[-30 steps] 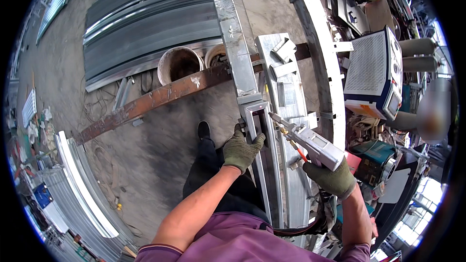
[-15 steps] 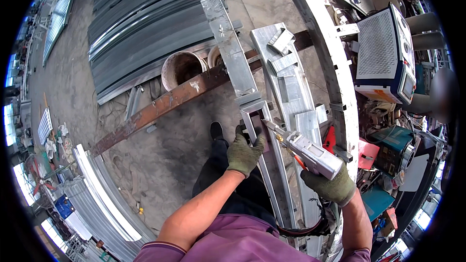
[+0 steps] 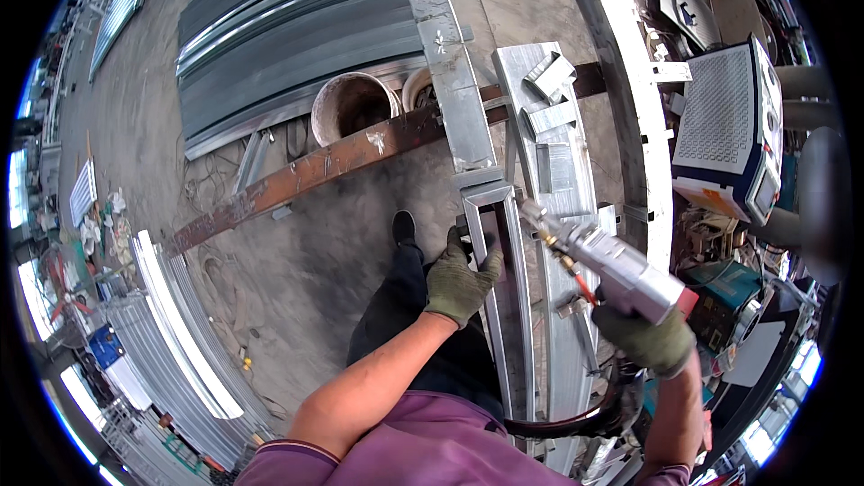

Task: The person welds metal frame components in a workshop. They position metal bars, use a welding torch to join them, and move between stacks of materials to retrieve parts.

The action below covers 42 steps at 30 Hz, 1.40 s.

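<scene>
My left hand (image 3: 459, 281), in a green work glove, grips the left edge of a grey rectangular metal tube frame (image 3: 500, 216) lying lengthwise in front of me. My gloved right hand (image 3: 650, 340) holds a silver handheld welding gun (image 3: 605, 263) by its grip. The gun's brass nozzle points at the upper right corner of the frame. A thick dark hose runs from the gun down past my right arm. A flat galvanized strip (image 3: 450, 72) extends away from the frame's far end.
A rusty steel beam (image 3: 306, 175) crosses under the workpieces. Behind it stand a dirty bucket (image 3: 351, 106) and stacked grey metal sheets (image 3: 288, 27). A wider galvanized channel with small brackets (image 3: 553, 126) lies to the right. A white boxy machine (image 3: 731, 130) stands further right.
The view has shifted slightly. My left hand stays on the frame's edge, and the welding gun's nozzle remains at the frame's corner with little movement.
</scene>
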### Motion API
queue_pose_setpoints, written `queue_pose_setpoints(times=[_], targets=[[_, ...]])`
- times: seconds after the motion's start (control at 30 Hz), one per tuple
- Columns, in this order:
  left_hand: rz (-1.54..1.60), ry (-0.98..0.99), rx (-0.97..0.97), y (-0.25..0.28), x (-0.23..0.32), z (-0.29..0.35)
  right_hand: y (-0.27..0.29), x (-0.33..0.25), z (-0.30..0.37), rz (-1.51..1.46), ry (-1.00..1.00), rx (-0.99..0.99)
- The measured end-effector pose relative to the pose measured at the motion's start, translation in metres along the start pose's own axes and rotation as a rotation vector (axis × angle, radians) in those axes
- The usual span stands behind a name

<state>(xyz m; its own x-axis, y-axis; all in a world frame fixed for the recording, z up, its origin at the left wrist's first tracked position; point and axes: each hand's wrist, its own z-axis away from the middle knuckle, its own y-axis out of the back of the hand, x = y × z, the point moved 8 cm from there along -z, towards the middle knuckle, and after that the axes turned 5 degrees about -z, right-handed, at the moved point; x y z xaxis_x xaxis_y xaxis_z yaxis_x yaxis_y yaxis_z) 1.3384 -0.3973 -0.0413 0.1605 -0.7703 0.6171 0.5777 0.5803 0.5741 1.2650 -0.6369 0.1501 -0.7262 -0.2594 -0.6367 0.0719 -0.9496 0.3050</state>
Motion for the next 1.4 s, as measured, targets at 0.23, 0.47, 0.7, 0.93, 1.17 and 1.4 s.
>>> queue_pose_setpoints(times=[0.23,0.47,0.7,0.93,1.17,1.4], targets=[[-0.016,-0.046,0.090,-0.018,-0.025,-0.006,0.019,-0.061,-0.022,0.185,0.143,-0.086],[0.027,-0.032,0.086,-0.017,-0.022,-0.004,-0.013,-0.033,-0.053,0.364,0.399,-0.132],[0.093,-0.059,0.111,-0.010,-0.017,-0.005,-0.017,-0.035,-0.059,0.364,0.356,-0.150],[0.083,-0.044,0.114,-0.013,-0.021,-0.004,-0.023,-0.033,-0.062,0.358,0.365,-0.186],[0.042,-0.049,0.136,-0.015,-0.024,-0.003,-0.025,-0.039,-0.060,0.362,0.399,-0.191],[0.077,-0.056,0.042,-0.014,-0.019,-0.004,-0.030,-0.038,-0.061,0.453,0.419,-0.208]])
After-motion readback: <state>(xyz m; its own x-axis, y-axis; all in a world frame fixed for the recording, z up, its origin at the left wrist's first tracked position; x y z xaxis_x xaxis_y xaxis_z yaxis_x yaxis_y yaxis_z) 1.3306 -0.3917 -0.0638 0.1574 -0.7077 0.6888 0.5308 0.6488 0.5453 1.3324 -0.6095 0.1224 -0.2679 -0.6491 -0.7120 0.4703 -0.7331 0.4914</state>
